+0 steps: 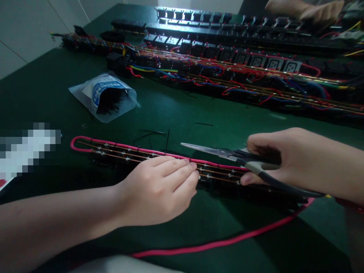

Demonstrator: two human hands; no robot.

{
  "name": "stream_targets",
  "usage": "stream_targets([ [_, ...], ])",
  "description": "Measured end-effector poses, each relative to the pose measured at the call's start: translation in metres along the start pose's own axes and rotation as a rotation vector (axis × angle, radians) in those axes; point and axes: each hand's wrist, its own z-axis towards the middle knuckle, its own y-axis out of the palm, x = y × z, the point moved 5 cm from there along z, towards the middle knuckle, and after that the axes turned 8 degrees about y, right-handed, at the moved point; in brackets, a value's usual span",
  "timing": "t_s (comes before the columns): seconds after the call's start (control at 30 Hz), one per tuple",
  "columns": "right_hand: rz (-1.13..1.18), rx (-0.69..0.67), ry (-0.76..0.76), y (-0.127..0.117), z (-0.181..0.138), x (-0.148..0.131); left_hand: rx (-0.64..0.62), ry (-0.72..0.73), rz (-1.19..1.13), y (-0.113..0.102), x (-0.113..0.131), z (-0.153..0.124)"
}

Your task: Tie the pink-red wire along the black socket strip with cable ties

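A long black strip (233,178) with copper rods and solder joints lies across the table in front of me. Along its far edge runs a thick pinkish-red wire (136,147), looped at the left end and fastened with black cable ties. My left hand (163,185) is closed over the middle of the strip, fingers together on the rods and wire; the thumb is hidden. In my right hand (273,159) is a pair of scissors (227,152), blades pointing left just above the wire. A cable tie's tail (167,139) sticks up near my left fingers.
Behind the strip, a plastic bag (113,108) of black cable ties lies with its mouth showing. Loose ties (204,124) are scattered nearby. Several wired socket strips (241,60) fill the table's far side. Another person's hand (321,13) is at the upper right.
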Motion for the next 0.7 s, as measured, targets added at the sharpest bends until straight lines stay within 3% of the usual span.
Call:
stream_targets([
  [0.37,0.039,-0.095,0.021,0.005,-0.003,-0.008,-0.227,0.109,0.101,0.016,0.015,-0.006],
  [0.7,0.037,-0.069,0.0,0.007,0.0,-0.012,-0.245,0.116,0.122,0.018,0.018,-0.008],
])
